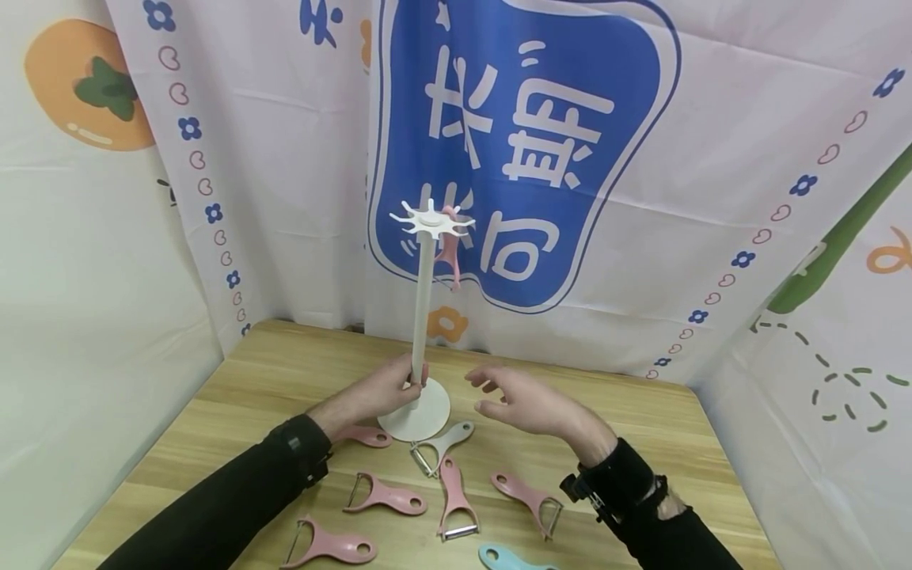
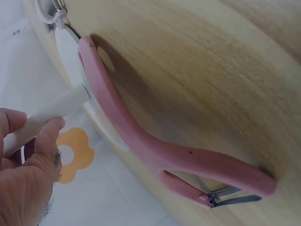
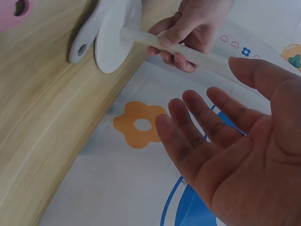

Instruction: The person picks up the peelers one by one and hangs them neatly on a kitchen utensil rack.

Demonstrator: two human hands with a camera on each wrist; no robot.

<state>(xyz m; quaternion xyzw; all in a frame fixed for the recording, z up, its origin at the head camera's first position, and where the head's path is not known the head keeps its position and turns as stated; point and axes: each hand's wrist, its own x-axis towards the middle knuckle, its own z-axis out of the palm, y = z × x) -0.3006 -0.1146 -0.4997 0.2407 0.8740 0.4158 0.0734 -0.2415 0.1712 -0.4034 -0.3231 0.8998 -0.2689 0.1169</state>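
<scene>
A white stand [image 1: 422, 309] with a round base and a star of hooks on top stands on the table. My left hand [image 1: 391, 385] grips its pole low down, fingers and thumb curled round it in the left wrist view. One pink peeler [image 1: 448, 252] hangs from a hook. To the right of the pole, my right hand [image 1: 530, 401] is held with fingers loosely spread, touching nothing; its palm shows in the right wrist view. A grey-white peeler [image 1: 447, 442] lies against the front of the base, and another pink peeler [image 2: 127, 117] lies beside the base, near my left wrist.
Several pink peelers, among them one upright-lying peeler [image 1: 454, 499] and one at right [image 1: 526, 497], lie on the wooden table [image 1: 613, 491] in front of the stand. A blue peeler [image 1: 509, 557] is at the near edge of view. Printed cloth [image 1: 306, 198] hangs behind.
</scene>
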